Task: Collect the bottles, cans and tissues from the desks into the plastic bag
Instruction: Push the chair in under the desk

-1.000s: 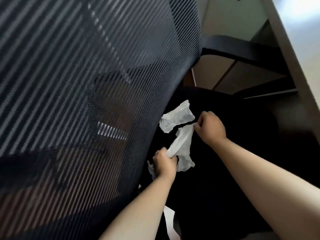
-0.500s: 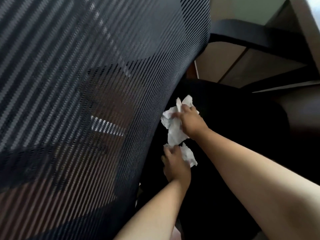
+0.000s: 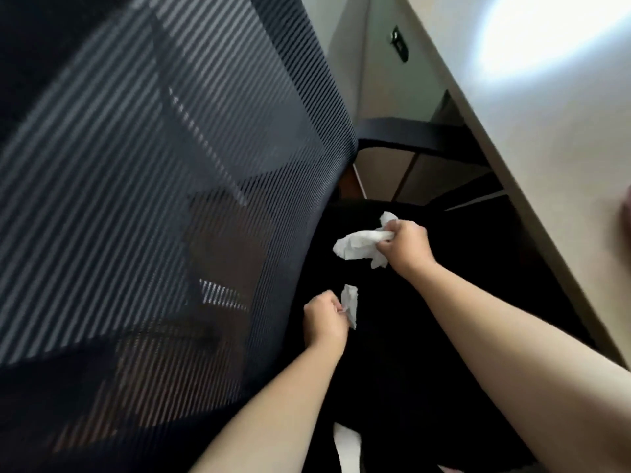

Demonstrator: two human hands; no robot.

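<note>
Two hands, both over the black seat (image 3: 444, 336) of an office chair. Right hand (image 3: 408, 247) is far and right of centre, fingers curled round a big tissue (image 3: 358, 245), crumpled white. Most of the wad sticks out left of the fist, one tail hangs below it, and another corner pokes up behind the knuckles. Left hand (image 3: 324, 317) is nearer and to the left, thumb and fingers pinching a small tissue (image 3: 350, 302), a narrow white scrap standing up right of the knuckles. Tissues are apart, with dark seat showing between them. Cannot tell whether either tissue touches the seat, as it is too dark. Both forearms are bare, coming in from the near edge. Mesh back (image 3: 153, 199) of the chair fills the left half, dark with fine stripes, just left of the left hand. Black armrest (image 3: 409, 136) sits beyond the seat. Desk (image 3: 529, 131) runs diagonally down the right side, pale top, with bright glare at its far right. Pale wall (image 3: 375, 80) is far behind, with a small dark fitting (image 3: 399, 44) by the desk's far end. White patch (image 3: 345, 442) at the near edge between the forearms, cannot tell what it is.
</note>
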